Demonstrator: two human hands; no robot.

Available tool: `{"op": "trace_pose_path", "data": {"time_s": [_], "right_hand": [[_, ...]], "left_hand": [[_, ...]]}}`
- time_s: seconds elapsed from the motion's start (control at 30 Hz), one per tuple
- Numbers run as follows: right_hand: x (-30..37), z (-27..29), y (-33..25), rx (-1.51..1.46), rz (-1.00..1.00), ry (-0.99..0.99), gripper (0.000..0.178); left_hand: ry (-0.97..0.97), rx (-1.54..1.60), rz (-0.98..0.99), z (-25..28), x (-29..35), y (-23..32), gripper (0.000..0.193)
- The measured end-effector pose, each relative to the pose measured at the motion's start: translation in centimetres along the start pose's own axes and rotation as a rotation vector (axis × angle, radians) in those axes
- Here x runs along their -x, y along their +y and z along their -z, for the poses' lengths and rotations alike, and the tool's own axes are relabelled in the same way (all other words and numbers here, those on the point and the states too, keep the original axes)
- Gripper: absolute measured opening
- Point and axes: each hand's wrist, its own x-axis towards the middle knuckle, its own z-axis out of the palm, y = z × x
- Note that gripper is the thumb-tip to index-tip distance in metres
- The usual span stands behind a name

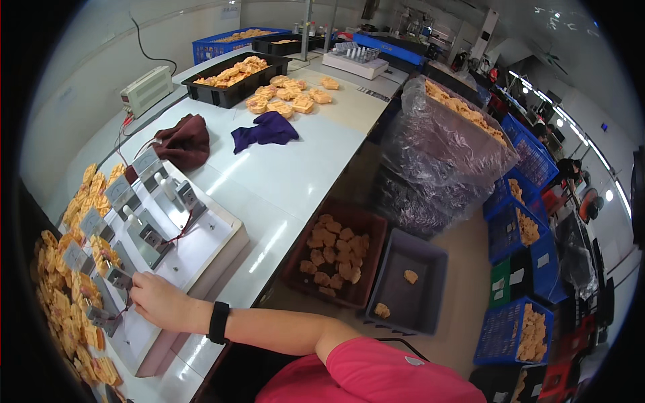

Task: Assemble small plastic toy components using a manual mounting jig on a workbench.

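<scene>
My right hand (159, 301), with a black band on its wrist, reaches in over the white test board (205, 252) at the left of the bench. Its fingers are curled closed against a small grey clamp fixture (119, 277); what they grip is hidden behind them. A yellow-orange moulded piece (102, 252) sits by that fixture. Farther along the board, a clamp with a white handle (144, 235) and another white-handled clamp (176, 191) stand with red and black wires. Small dial meters (121, 193) line the board's far-left side. My left hand is out of view.
Yellow-orange pieces (64, 309) heap along the left edge. Beyond lie a brown cloth (185, 142), a purple cloth (265, 131), a black tray (222, 96) and loose pieces (289, 94). Below the bench edge are a dark red bin (295, 269) and a grey bin (440, 289).
</scene>
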Motion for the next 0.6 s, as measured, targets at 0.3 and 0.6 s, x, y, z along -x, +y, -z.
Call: {"op": "trace_pose_path", "data": {"time_s": [0.3,0.6], "right_hand": [[-0.2,3.0,-2.1,-0.099,-0.005,-0.173,0.013],[0.3,3.7,-1.7,-0.073,0.007,-0.144,0.013]], "left_hand": [[-0.156,-0.568,0.096,-3.3,2.8,-9.0,0.068],[-0.572,-0.551,0.226,-2.0,1.8,-9.4,0.077]]}}
